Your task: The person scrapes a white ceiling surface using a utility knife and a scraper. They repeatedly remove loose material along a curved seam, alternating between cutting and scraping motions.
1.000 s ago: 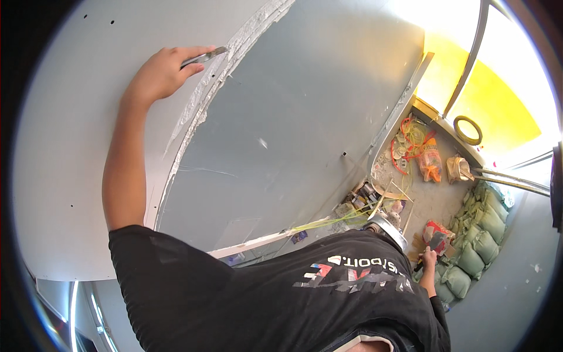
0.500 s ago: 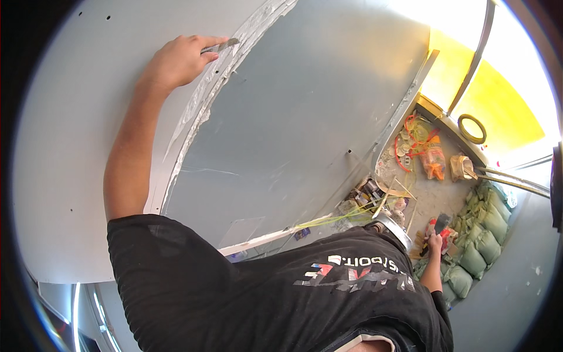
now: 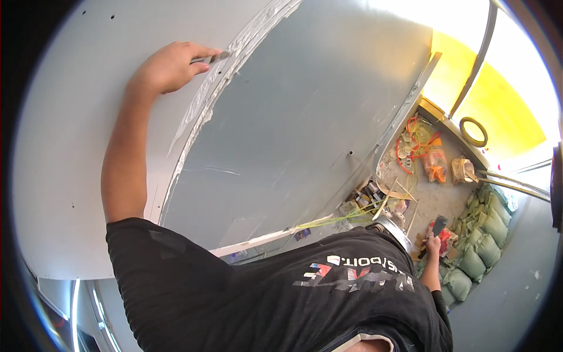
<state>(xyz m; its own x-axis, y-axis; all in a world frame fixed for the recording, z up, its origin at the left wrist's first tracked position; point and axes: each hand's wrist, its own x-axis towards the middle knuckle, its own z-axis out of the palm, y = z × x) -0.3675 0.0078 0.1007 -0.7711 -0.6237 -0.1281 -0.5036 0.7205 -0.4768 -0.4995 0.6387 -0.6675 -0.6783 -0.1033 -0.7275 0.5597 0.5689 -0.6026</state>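
Note:
My left hand (image 3: 167, 69), arm raised, grips a small putty knife (image 3: 220, 57) whose blade lies against the white wall panel (image 3: 76, 117). The blade touches a strip of wet white filler (image 3: 239, 48) that follows the panel's curved edge; its handle is mostly hidden in my fingers. Lower down on the right, my right hand (image 3: 433, 244) is closed round the handle of a wider scraper (image 3: 440, 225). That scraper's dark blade points upward, apart from the wall.
A grey wall surface (image 3: 281, 129) adjoins the filler. Below lie green sacks (image 3: 484, 246), an orange-labelled bag (image 3: 434, 159), a paper bag (image 3: 462, 169), a coiled ring (image 3: 472, 131), long poles (image 3: 516, 183) and mixed scraps (image 3: 366, 195). A metal stand edge (image 3: 394, 230) shows by my body.
My left hand and its putty knife have shifted a little down and left along the filler strip. My right hand with the scraper has barely moved.

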